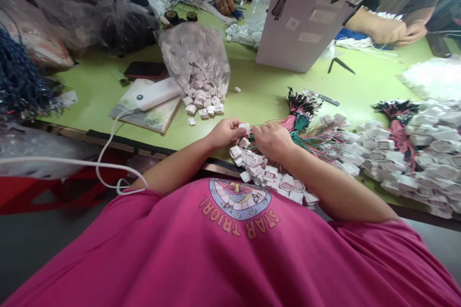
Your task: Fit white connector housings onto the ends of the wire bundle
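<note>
Pinched in the fingers of my left hand (pixel 229 133) is a small white connector housing (pixel 244 127). Close beside it on the right, my right hand (pixel 272 140) has its fingers closed on thin wires (pixel 260 125) that run to the housing; whether their ends sit inside it I cannot tell. The wires belong to a bundle of pink, green and black leads (pixel 297 122) lying to the right. Below my hands, several white housings on wires (pixel 261 168) hang over the table's front edge. Loose housings (pixel 205 100) spill from a clear plastic bag (pixel 196 48) beyond my left hand.
A power bank (pixel 160 93) with a white cable rests on a booklet (pixel 144 105), near a phone (pixel 145 70). Finished-looking piles of wired housings (pixel 428 148) lie at right. A tall board (pixel 302 14) stands ahead; tweezers (pixel 341 65) lie beside it. Co-workers' hands (pixel 392 29) are across the table.
</note>
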Motion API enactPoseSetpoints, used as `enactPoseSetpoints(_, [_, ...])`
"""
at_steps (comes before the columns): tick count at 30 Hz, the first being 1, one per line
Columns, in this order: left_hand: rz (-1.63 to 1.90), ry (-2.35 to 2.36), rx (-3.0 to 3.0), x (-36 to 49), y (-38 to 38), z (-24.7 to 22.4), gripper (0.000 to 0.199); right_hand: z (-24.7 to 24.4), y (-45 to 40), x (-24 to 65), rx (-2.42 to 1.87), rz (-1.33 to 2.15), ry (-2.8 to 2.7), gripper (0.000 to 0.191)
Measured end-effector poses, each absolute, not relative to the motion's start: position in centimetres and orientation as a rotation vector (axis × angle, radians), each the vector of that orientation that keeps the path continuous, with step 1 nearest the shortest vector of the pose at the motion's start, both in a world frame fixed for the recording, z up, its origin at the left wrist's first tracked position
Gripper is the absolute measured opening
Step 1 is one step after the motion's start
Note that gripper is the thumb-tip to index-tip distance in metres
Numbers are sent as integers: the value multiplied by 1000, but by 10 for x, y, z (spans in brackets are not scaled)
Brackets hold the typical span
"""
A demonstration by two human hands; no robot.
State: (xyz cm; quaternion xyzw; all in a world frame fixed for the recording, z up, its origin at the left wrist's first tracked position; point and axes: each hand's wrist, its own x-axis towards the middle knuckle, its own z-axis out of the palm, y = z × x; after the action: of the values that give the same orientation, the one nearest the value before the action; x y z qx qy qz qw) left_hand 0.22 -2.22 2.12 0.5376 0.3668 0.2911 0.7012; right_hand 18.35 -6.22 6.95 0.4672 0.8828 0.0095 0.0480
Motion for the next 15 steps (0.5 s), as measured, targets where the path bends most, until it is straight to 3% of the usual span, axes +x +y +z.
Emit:
enactPoseSetpoints(7, [696, 815, 1202, 0, -22, 21, 55, 70, -64, 186, 1771, -125, 2694, 34])
enactPoseSetpoints(15, [657, 774, 1200, -3, -22, 19, 55, 65, -63, 186, 1522, -44, 2668, 33])
